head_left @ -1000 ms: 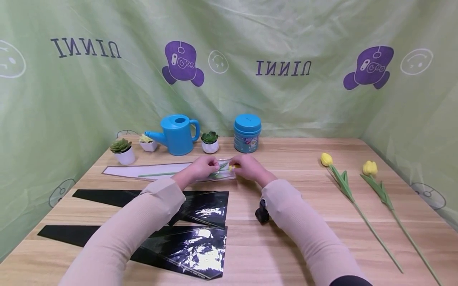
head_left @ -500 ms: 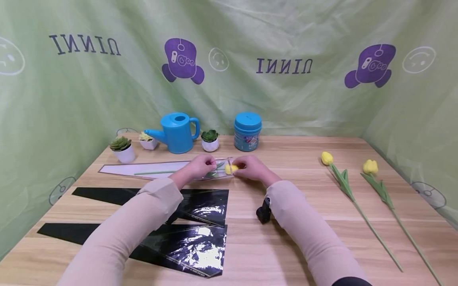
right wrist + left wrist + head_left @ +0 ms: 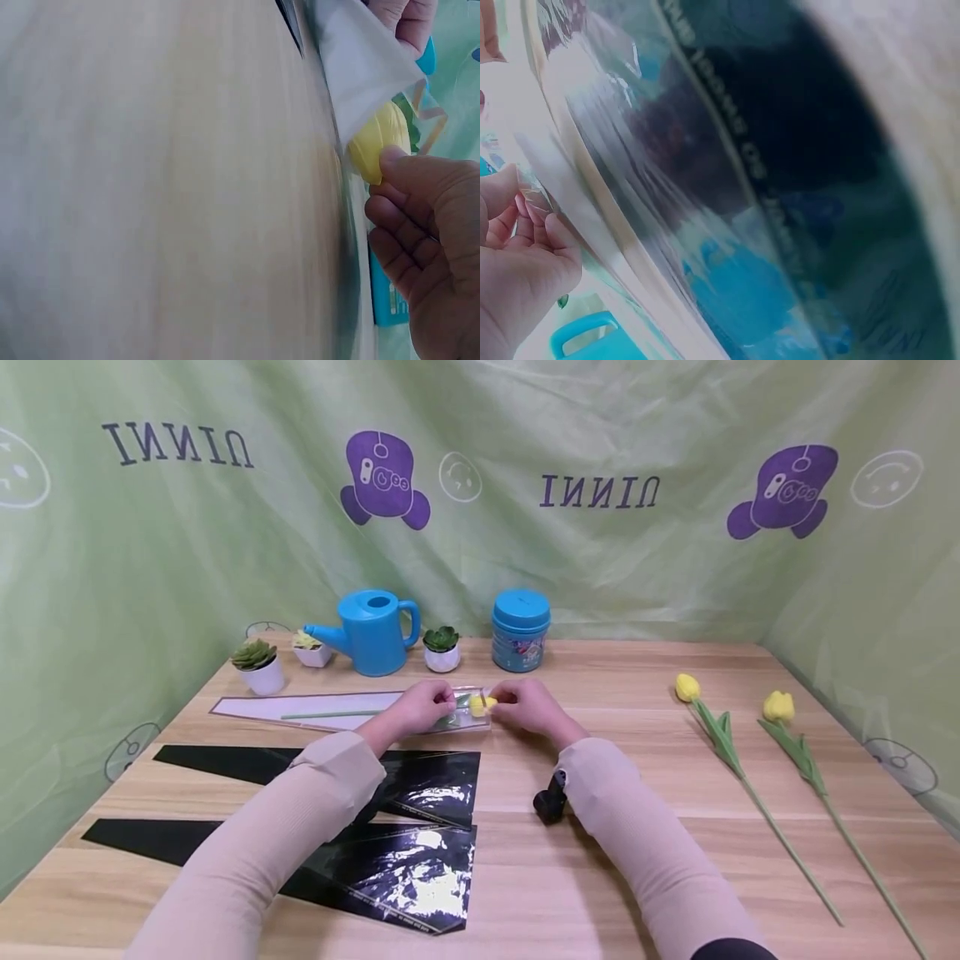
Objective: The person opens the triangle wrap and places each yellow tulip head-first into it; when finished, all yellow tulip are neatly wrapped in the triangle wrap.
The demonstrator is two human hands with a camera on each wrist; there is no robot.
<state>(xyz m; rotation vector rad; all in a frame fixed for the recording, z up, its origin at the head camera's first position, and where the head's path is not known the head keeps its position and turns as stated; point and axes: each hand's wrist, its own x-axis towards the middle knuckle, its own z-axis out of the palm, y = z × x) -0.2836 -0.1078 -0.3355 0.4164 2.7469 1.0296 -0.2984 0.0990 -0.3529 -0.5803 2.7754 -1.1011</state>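
Yellow tulip [image 3: 481,705] lies within the pale sleeve [image 3: 255,707] on the table [image 3: 615,710], where the right hand [image 3: 529,706] pinches its bloom [image 3: 377,142] between thumb and finger, seemingly to guide it, while the left hand [image 3: 427,705] pinches the sleeve near its mouth, probably to hold it steady.

Room between right sleeve [image 3: 637,831] and loose tulips [image 3: 725,745], with blue jar [image 3: 521,631] beyond right hand [image 3: 531,705] and succulent [image 3: 442,657] beyond left hand [image 3: 417,707].

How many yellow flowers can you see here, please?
3: one flower lies along the white sleeve, its head pinched by the right hand; a second flower and, farther right, a third flower lie on the table.
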